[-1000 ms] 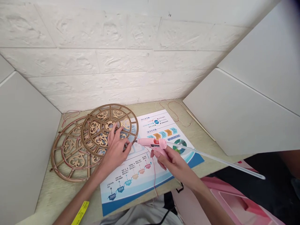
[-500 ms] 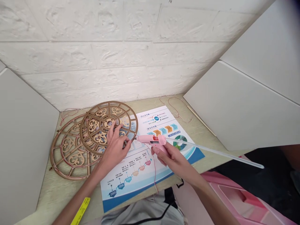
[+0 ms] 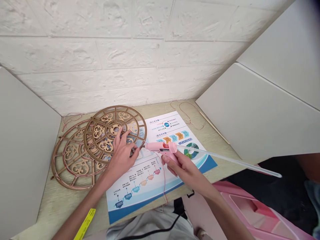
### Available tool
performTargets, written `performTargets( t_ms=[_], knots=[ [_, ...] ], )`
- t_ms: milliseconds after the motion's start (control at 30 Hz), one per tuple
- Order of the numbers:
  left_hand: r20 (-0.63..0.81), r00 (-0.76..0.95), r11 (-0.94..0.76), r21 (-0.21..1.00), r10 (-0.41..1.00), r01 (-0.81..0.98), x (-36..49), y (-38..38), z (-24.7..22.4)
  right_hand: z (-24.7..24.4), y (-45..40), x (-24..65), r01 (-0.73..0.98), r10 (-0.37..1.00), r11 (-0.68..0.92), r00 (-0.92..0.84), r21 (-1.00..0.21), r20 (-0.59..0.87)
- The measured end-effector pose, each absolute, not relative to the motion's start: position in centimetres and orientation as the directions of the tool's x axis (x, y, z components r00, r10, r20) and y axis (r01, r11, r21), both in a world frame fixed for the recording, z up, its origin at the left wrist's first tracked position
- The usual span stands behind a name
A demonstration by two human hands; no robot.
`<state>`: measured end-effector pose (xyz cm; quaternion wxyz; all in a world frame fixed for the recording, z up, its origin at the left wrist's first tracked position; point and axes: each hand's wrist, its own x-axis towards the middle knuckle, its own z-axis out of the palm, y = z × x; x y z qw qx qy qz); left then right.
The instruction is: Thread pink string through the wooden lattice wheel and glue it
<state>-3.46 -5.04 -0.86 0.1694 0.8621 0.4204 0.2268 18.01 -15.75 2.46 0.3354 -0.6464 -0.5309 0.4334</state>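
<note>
My right hand (image 3: 181,170) grips a pink hot glue gun (image 3: 162,147) by its handle. A long translucent glue stick (image 3: 232,162) juts from its back. The nozzle points left and meets the rim of a round brown openwork panel (image 3: 110,116) with gold scroll ornaments. My left hand (image 3: 123,150) lies over this panel's lower right, two fingers reaching toward its hub, thumb and forefinger drawn together at the rim. Underneath, to the left, is a second round panel (image 3: 75,186) with reddish thread along its rings. A thin red thread (image 3: 164,183) hangs below the glue gun.
A printed poster (image 3: 140,203) lies on the pale wooden tabletop (image 3: 52,210) under the panels. Loose thread (image 3: 183,108) and a thin stick (image 3: 213,126) lie at the back right. White boards (image 3: 275,110) flank the table, and a brick-patterned wall (image 3: 125,56) closes the back.
The whole view has shifted slightly. Both hands, the glue gun and the panels keep nearly the same positions relative to one another.
</note>
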Motion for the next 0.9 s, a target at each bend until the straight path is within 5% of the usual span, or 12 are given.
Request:
performTargets(
  t_ms=[900],
  knots=[
    [0.254,0.542,-0.59,0.49,0.801,0.642,-3.43,-5.09,-0.66,1.94,-15.82,17.56,0.422,0.966,-0.254,0.156,-0.87,-0.206]
  ],
)
